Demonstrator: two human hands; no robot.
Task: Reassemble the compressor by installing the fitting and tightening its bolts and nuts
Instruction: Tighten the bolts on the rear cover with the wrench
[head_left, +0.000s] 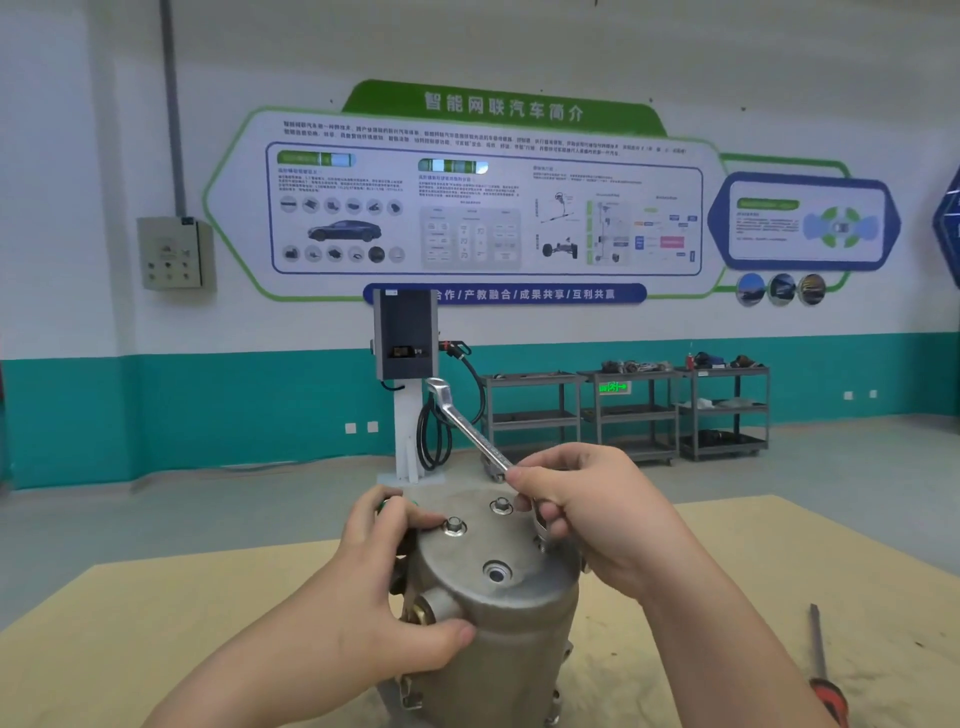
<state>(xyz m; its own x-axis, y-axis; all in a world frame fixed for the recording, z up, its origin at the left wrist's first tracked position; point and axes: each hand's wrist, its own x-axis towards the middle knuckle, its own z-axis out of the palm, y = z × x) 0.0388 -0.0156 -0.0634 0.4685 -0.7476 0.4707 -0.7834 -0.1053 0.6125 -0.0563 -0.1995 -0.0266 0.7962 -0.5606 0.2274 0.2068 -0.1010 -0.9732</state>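
A grey metal compressor (514, 618) stands upright on the wooden table (156, 623), its round end cap facing up. Two flanged bolts sit in the cap, one at the left (454, 526) and one at the back (501, 505); an open threaded port (497, 572) lies nearer me. A brass fitting (420, 613) shows on the left side. My left hand (384, 587) grips the compressor's left side, thumb across the front. My right hand (587, 519) holds a silver combination wrench (462, 421) by its lower part; the shaft slants up to the left. Its lower end is hidden by my fingers at the cap's right edge.
A screwdriver with a red handle (826, 675) lies on the table at the right. Beyond the table are a charging post (408, 374) with cables and three metal shelf carts (623, 410) against the teal and white wall.
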